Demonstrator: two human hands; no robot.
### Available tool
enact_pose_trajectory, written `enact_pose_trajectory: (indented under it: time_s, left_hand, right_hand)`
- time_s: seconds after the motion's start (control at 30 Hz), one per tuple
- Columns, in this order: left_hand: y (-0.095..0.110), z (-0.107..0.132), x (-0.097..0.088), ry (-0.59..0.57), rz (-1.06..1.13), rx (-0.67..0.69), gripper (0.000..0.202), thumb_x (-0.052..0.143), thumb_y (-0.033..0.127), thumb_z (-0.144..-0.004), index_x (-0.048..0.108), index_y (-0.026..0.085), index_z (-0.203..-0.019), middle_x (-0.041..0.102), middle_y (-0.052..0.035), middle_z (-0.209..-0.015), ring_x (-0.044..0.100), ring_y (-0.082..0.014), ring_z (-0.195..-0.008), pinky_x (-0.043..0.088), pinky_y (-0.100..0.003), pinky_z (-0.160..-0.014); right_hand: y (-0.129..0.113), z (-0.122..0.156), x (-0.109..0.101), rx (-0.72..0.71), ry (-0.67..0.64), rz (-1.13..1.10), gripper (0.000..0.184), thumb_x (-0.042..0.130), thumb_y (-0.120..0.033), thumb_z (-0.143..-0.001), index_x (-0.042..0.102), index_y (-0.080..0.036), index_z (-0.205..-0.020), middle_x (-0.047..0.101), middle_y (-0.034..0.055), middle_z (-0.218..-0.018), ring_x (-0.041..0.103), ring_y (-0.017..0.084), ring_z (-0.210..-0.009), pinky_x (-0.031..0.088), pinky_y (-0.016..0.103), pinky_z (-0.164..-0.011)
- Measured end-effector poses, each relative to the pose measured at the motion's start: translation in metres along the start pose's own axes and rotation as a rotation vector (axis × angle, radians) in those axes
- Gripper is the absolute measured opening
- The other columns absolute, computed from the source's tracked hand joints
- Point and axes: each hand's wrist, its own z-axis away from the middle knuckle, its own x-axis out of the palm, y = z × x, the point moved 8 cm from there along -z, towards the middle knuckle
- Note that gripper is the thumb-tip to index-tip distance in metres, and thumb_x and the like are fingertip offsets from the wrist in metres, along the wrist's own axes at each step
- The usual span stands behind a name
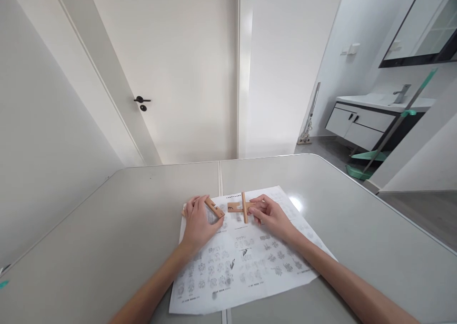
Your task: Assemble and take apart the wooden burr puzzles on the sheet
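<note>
My left hand (pixel 197 225) is curled around a notched wooden puzzle piece (pixel 214 208), thumb at its lower end and fingers at its upper end. The tip of another wooden piece (pixel 183 213) peeks out on the far side of that hand. My right hand (pixel 270 215) pinches the right end of a flat wooden puzzle piece (pixel 233 207) marked with a dark character. Across it stands a thin wooden stick (pixel 244 208), forming a cross. Both hands are over a printed instruction sheet (pixel 250 286) with rows of small diagrams.
The sheet lies on a pale grey table (pixel 143 219) with a seam down its middle. Beyond are a white door (pixel 185 76) and, at right, a washbasin cabinet (pixel 360 121), a mop (pixel 310 116) and a green dustpan (pixel 359 172).
</note>
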Motion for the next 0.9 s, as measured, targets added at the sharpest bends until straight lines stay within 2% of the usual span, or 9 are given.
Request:
enact_pose_trajectory:
  time_s: [0.2,0.33,0.4,0.5,0.57,0.67,0.77,0.9]
  left_hand:
    - [0.001,0.003,0.006,-0.012,-0.106,0.028,0.060,0.076,0.042,-0.074,0.054,0.022,-0.125,0.064,-0.0129,-0.122,0.042,-0.0422,-0.131,0.032,-0.061,-0.107]
    - [0.002,0.002,0.004,-0.024,-0.114,0.043,0.065,0.076,0.041,-0.074,0.052,0.019,-0.130,0.063,-0.0153,-0.124,0.041,-0.0432,-0.133,0.031,-0.063,-0.109]
    - [0.011,0.003,0.002,-0.047,-0.079,0.092,0.073,0.076,0.038,-0.075,0.045,0.021,-0.139,0.058,-0.0156,-0.136,0.037,-0.0424,-0.139,0.029,-0.063,-0.112]
    - [0.035,0.007,-0.002,-0.129,0.019,0.229,0.090,0.076,0.035,-0.076,0.029,0.027,-0.152,0.043,-0.0132,-0.155,0.029,-0.0395,-0.147,0.030,-0.059,-0.116]
    - [0.051,0.013,-0.003,-0.190,0.076,0.305,0.101,0.081,0.040,-0.075,0.022,0.029,-0.157,0.037,-0.0133,-0.159,0.027,-0.0398,-0.149,0.030,-0.058,-0.117]
    - [0.064,0.020,-0.003,-0.257,0.130,0.354,0.114,0.087,0.051,-0.070,0.019,0.032,-0.159,0.038,-0.0130,-0.159,0.030,-0.0403,-0.148,0.031,-0.058,-0.118]
    - [0.068,0.023,-0.001,-0.288,0.150,0.383,0.108,0.087,0.054,-0.070,0.026,0.033,-0.156,0.044,-0.0123,-0.155,0.034,-0.0380,-0.146,0.032,-0.055,-0.118]
    - [0.069,0.023,-0.003,-0.258,0.170,0.418,0.096,0.084,0.054,-0.074,0.032,0.031,-0.152,0.051,-0.0126,-0.147,0.041,-0.0361,-0.141,0.037,-0.052,-0.115]
  right_hand:
    - [-0.005,0.002,0.003,0.005,-0.005,-0.006,0.043,0.067,-0.062,-0.090,0.056,-0.023,-0.106,0.072,0.0040,-0.086,0.056,0.015,-0.060,0.048,0.033,-0.063]
    - [-0.007,0.002,0.005,0.001,-0.023,-0.016,0.045,0.066,-0.063,-0.089,0.056,-0.023,-0.106,0.071,0.0029,-0.084,0.056,0.015,-0.059,0.049,0.034,-0.063]
    - [-0.007,0.002,0.007,0.005,-0.037,-0.020,0.045,0.067,-0.064,-0.088,0.056,-0.023,-0.105,0.070,0.0025,-0.083,0.056,0.015,-0.059,0.049,0.034,-0.062]
    - [-0.006,0.004,0.012,0.013,-0.060,-0.028,0.045,0.068,-0.063,-0.088,0.057,-0.023,-0.105,0.069,0.0013,-0.079,0.057,0.015,-0.058,0.048,0.032,-0.060]
    - [-0.006,0.006,0.017,0.022,-0.091,-0.043,0.044,0.070,-0.062,-0.088,0.058,-0.023,-0.104,0.068,0.0007,-0.077,0.058,0.015,-0.058,0.047,0.032,-0.059]
    - [-0.006,0.010,0.028,0.040,-0.151,-0.075,0.042,0.073,-0.060,-0.086,0.059,-0.023,-0.102,0.068,0.0004,-0.076,0.058,0.015,-0.057,0.047,0.031,-0.057]
    - [-0.009,0.012,0.037,0.050,-0.199,-0.110,0.042,0.075,-0.058,-0.085,0.060,-0.023,-0.102,0.069,0.0008,-0.076,0.057,0.015,-0.057,0.048,0.031,-0.057]
    - [-0.011,0.013,0.042,0.049,-0.235,-0.127,0.042,0.076,-0.056,-0.085,0.059,-0.022,-0.104,0.071,0.0021,-0.078,0.057,0.014,-0.057,0.048,0.030,-0.056]
